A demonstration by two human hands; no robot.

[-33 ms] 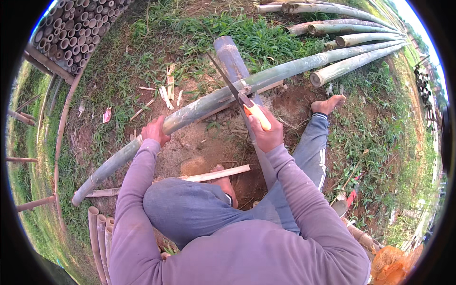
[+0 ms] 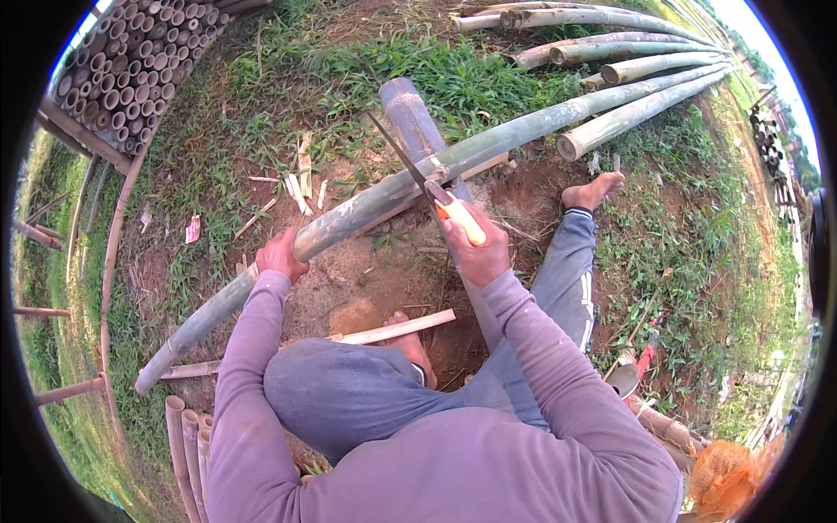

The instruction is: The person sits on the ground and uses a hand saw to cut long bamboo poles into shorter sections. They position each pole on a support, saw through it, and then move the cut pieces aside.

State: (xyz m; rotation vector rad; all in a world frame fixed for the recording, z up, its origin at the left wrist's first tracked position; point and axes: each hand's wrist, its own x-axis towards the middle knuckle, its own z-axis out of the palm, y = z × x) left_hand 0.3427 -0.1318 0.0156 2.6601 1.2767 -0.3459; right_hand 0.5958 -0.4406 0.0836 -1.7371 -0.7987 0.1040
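Observation:
A long green bamboo pole [image 2: 366,205] slants from the lower left to the upper right in front of me. My left hand [image 2: 282,255] is closed over it, left of its middle. In my right hand [image 2: 479,248] is the pale orange handle of a handsaw [image 2: 399,146]. The dark blade crosses the pole just left of a node, its tip pointing up and left; how deep it sits is not clear. Beneath the pole near the saw runs a thicker greyish bamboo post [image 2: 410,109], and a split bamboo strip [image 2: 392,329] lies by my bent leg.
Several cut bamboo poles [image 2: 602,135] fan out at the upper right. Stacked bamboo [image 2: 131,78] shows its round ends at the upper left. Short bamboo lengths [image 2: 176,436] stand at the lower left, an orange net bag [image 2: 722,475] at the lower right. Wood splinters [image 2: 303,166] lie on the soil.
The whole view has shifted slightly, with the pole and post lower and farther left in it. The saw blade crosses the pole slightly farther left of the node. Both hands keep their grip.

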